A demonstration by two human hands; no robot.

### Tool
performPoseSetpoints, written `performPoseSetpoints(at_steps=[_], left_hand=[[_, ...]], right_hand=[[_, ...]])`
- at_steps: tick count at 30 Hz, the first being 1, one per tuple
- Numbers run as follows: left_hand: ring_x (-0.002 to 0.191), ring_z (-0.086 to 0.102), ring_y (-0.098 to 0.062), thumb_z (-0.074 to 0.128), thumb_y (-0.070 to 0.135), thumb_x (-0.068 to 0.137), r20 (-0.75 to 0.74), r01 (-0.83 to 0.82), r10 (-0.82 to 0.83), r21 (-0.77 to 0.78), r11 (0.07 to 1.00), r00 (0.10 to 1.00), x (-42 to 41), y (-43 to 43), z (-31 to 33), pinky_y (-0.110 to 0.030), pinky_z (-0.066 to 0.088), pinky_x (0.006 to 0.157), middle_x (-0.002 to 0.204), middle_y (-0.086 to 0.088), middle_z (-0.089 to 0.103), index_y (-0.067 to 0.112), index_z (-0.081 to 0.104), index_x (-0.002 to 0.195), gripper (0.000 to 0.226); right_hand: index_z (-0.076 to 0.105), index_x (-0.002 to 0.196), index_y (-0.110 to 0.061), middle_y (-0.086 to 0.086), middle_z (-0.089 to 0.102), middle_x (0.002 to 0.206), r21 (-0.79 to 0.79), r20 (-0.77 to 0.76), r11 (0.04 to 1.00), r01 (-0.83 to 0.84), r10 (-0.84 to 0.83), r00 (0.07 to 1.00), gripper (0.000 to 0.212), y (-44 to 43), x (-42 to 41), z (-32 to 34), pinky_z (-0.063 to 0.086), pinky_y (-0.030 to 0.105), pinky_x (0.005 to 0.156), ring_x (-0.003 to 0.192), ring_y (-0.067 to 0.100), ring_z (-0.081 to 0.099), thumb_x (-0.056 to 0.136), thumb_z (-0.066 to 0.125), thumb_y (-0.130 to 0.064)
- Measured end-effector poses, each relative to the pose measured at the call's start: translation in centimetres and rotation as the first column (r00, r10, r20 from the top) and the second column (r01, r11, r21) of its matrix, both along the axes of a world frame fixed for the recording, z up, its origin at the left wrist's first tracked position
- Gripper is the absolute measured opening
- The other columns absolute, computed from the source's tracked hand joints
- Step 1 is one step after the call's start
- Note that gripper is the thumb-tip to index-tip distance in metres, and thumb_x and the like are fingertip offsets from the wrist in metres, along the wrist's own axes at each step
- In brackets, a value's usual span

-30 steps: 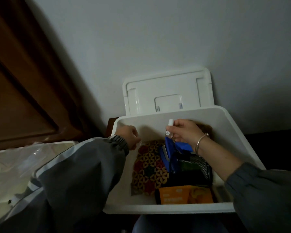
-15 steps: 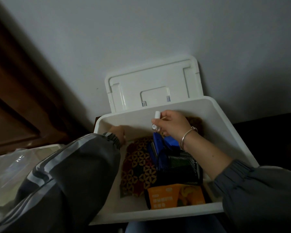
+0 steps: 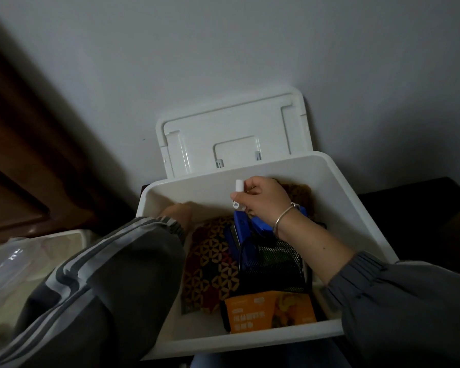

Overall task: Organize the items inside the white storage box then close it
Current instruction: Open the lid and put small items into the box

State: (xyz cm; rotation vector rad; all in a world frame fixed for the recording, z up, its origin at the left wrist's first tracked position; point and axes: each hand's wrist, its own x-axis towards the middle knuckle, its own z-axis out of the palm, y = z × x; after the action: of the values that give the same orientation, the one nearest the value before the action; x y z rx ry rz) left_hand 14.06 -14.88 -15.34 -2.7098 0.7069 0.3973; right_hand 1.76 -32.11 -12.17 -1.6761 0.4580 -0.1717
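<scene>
Positions given relative to the box, front to back. The white storage box [image 3: 250, 338] sat open.
- Against its front wall: an orange packet [image 3: 271, 310].
- Mid-box, right half: a black mesh holder [image 3: 274, 264], touching the packet.
- Mid-box, left half: a patterned cloth [image 3: 210, 261], flat on the box floor.
- At the holder's far side: a blue tool [image 3: 252, 229], stapler-like. In the holder or against it, couldn't tell.
- Over the box's back half: the right hand [image 3: 266, 203] pinched a small white tube [image 3: 238, 193], upright.
- Back-left corner of the box: the left hand [image 3: 177, 212]. The sleeve hid the fingers, so its grip was unreadable.
- Behind the box: the lid [image 3: 234, 139], leaning on the wall.

Risks, my read:
- The tube was small and round. Dropped loose, it could roll under the cloth. The mesh holder looked like the safer slot.
- The blue tool stood tall and could foul the lid on closing.
- The lid leaned free and could slide.

Count: box 1, lid 1, packet 1, holder 1, blue tool 1, tube 1, hands 2. Cloth 1 for sure. A brown patterned patch at the box's back right might have been a second, couldn't tell.
</scene>
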Motion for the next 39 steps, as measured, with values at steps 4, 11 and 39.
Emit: performPoseSetpoints(at_steps=[4, 11, 39], left_hand=[[0.112, 0.059, -0.029, 0.052, 0.02, 0.092, 0.019, 0.013, -0.014, 0.034, 0.999, 1.0, -0.2, -0.2, 0.9, -0.033, 0.049, 0.086, 0.123, -0.013, 0.059, 0.007, 0.051, 0.124, 0.035], [0.108, 0.055, -0.029, 0.055, 0.023, 0.085, 0.245, 0.141, -0.043, -0.401, 0.905, 0.969, -0.6, 2.9, 6.0, -0.038, 0.043, 0.091, 0.117, -0.009, 0.059, 0.015, 0.061, 0.116, 0.033], [0.132, 0.042, -0.016, 0.036, 0.034, 0.1, -0.26, -0.318, 0.219, -0.901, 0.295, 0.94, -1.4, 8.6, 2.1, -0.014, 0.024, 0.096, 0.145, 0.003, 0.044, 0.028, 0.037, 0.143, 0.043]], right_hand=[[0.063, 0.09, -0.011, 0.012, 0.07, 0.095, -0.019, -0.009, 1.0, -0.015, 0.015, 1.0, 0.02, 0.0, -0.1, 0.0, 0.056, 0.044, 0.081, 0.09, 0.029, 0.067, 0.079, 0.073, -0.023], [0.064, 0.093, -0.009, 0.013, 0.07, 0.096, -0.031, -0.051, 0.996, -0.08, 0.078, 0.996, 0.016, 0.5, -0.8, 0.0, 0.053, 0.023, 0.062, 0.084, 0.021, 0.067, 0.081, 0.071, -0.017], [0.062, 0.101, -0.015, 0.013, 0.067, 0.098, -0.835, -0.385, 0.244, -0.493, 0.379, 0.841, 0.02, 11.9, 9.8, -6.4, 0.044, 0.032, 0.068, 0.09, 0.033, 0.063, 0.085, 0.057, -0.027]])
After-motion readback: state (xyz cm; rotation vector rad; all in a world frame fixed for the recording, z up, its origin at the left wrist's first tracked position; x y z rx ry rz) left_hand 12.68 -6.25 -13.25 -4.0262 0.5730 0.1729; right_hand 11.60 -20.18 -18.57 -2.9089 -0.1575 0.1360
